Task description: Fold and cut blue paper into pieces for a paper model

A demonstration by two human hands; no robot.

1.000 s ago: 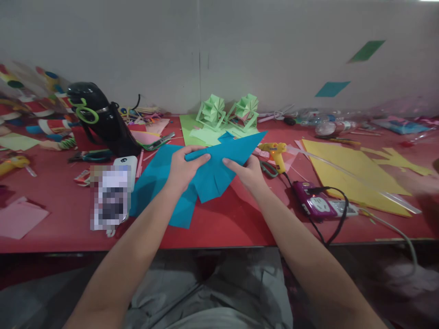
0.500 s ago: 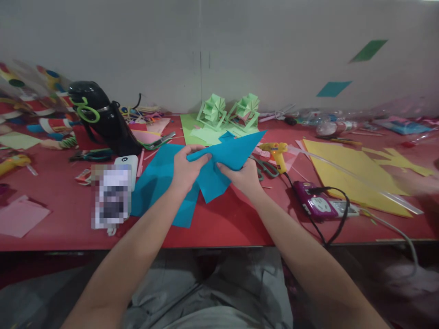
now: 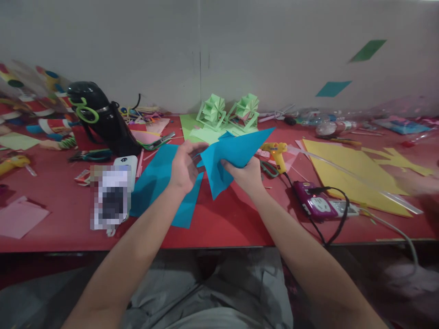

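A folded sheet of blue paper (image 3: 236,148), drawn out to a long point at the upper right, is up off the table. My right hand (image 3: 245,176) grips its lower right side, the thumb pressed on the near face and the other fingers hidden behind. At its left edge, my left hand (image 3: 185,167) is open with fingers apart; whether the fingertips touch the paper I cannot tell. Larger blue paper (image 3: 154,183) lies flat on the table beneath my left hand and forearm. Scissors (image 3: 269,169) lie just beyond my right hand, partly hidden.
A yellow glue gun (image 3: 277,153) stands right of my hands, its cord near a purple power strip (image 3: 313,201). Yellow paper sheets (image 3: 350,178) lie further right. Behind are two green folded-paper pieces (image 3: 214,112). On the left are a black bottle (image 3: 103,119) and a white device (image 3: 126,164).
My left hand has let go of the paper's left side and spread its fingers. The paper has swung in my right hand, its tip shifting right and its left corner now hanging down.
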